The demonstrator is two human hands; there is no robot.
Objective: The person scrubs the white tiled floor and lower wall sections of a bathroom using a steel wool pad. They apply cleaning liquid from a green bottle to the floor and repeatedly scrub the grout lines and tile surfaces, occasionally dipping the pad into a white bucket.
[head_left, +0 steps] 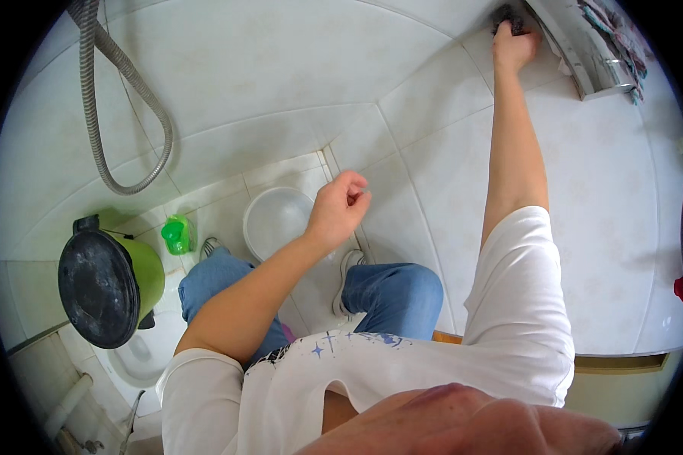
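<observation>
My right arm stretches up to the far right, where my right hand (514,50) presses a dark grey steel wool scrubber (506,17) to the white tiled wall (448,91). The scrubber sits close beside the end of a metal rack (584,53). My left hand (340,206) hangs in front of my body, its fingers loosely curled with nothing visible in them. Below it, on the floor, stands a white round basin (269,220), partly hidden by my left forearm.
Coloured cloths (615,38) hang on the rack. A metal shower hose (91,98) loops down at the left. Beneath it are a green bucket (150,269) with a black lid (99,288), a green bottle (177,235) and a white squat toilet (140,356).
</observation>
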